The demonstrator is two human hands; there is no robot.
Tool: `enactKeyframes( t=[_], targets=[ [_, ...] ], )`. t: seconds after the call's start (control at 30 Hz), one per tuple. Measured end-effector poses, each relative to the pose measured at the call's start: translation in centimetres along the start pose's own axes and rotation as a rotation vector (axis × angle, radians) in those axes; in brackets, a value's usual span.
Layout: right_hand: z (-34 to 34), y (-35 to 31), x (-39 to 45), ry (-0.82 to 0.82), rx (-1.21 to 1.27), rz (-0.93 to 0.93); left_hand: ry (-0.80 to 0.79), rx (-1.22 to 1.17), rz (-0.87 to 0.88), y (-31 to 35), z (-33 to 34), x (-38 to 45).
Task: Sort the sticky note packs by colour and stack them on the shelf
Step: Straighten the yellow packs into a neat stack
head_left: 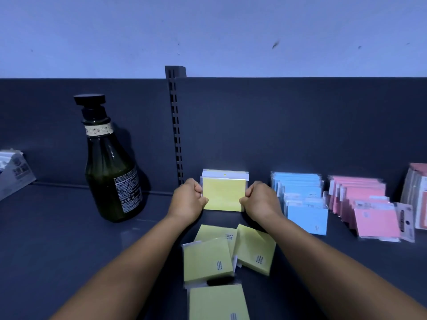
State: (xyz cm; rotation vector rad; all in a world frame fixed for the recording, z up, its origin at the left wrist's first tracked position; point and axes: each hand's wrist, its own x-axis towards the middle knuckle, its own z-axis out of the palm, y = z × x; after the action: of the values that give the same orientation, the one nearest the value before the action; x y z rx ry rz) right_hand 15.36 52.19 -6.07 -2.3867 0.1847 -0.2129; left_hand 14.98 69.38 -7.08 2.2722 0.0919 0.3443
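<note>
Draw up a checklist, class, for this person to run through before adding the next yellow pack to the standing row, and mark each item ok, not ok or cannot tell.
1. Left hand and right hand grip the standing yellow stack from both sides: ok.
2. Stack is squared, edges flush: cannot tell.
3. Loose yellow packs all gathered: not ok, several lie flat near the shelf's front.
4. Blue packs and pink packs kept in separate rows: ok.
5. Green bottle stands apart from the stack: ok.
6. A hand free to pick up: not ok.
</note>
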Motion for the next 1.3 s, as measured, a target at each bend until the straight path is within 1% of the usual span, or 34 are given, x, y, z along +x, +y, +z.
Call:
enactKeyframes(
  t=[0.2, 0.27, 0.33, 0.4, 0.47, 0.53, 0.6, 0.67, 0.77, 0.9, 1.0, 1.07, 1.17, 1.23, 1.3],
  targets=[
    [-0.4, -0.5, -0.9, -0.014, -0.029, 0.013, 0.011, 0.023, -0.023, -0.1, -0.3, -0.4],
    [-1.1, -0.9, -1.8, -0.061, -0.060, 0.011, -0.026, 0.054, -0.049, 0.0, -1.0, -0.7],
    [-2.0, -1.4, -2.8, -0.130, -0.127, -0.004, -0.082, 0.151, -0.058, 0.7, -1.9, -1.4],
    [-3.0, -1.8, -4.1, -0.222, -0.233, -0.052, -0.205, 0.238, -0.040, 1.5, -2.9, -2.4],
    [-4.0, -2.1, -5.6, -0.325, -0.324, -0.109, -0.402, 0.239, -0.057, 2.0, -3.9, -3.6],
    [-5.0, -2.1, -7.1, -0.422, -0.375, -0.136, -0.561, 0.300, -0.055, 2.3, -4.6, -4.7],
    [-5.9, -1.8, -8.4, -0.505, -0.440, -0.143, -0.616, 0.387, -0.027, 2.5, -5.0, -5.6],
    [-6.3, -1.4, -9.2, -0.551, -0.506, -0.150, -0.592, 0.358, -0.051, 2.7, -4.9, -6.2],
    [-6.4, -0.9, -9.6, -0.546, -0.513, -0.154, -0.564, 0.187, -0.122, 2.4, -4.4, -6.4],
    [-6.5, -0.4, -9.8, -0.526, -0.426, -0.150, -0.550, -0.090, -0.225, 1.9, -4.0, -6.2],
    [-6.6, 0.0, -9.7, -0.514, -0.357, -0.104, -0.527, -0.174, -0.278, 1.6, -3.9, -6.1],
    [-6.7, 0.3, -9.2, -0.477, -0.243, -0.066, -0.494, -0.170, -0.305, 1.5, -4.0, -6.0],
    [-6.9, 0.6, -8.7, -0.396, -0.063, -0.044, -0.485, -0.168, -0.288, 2.0, -4.4, -6.0],
    [-6.8, 0.8, -8.3, -0.326, 0.045, -0.039, -0.489, -0.235, -0.236, 2.7, -4.6, -6.2],
    [-6.5, 0.8, -8.0, -0.267, 0.143, -0.039, -0.454, -0.335, -0.167, 3.3, -4.6, -6.2]
  ],
)
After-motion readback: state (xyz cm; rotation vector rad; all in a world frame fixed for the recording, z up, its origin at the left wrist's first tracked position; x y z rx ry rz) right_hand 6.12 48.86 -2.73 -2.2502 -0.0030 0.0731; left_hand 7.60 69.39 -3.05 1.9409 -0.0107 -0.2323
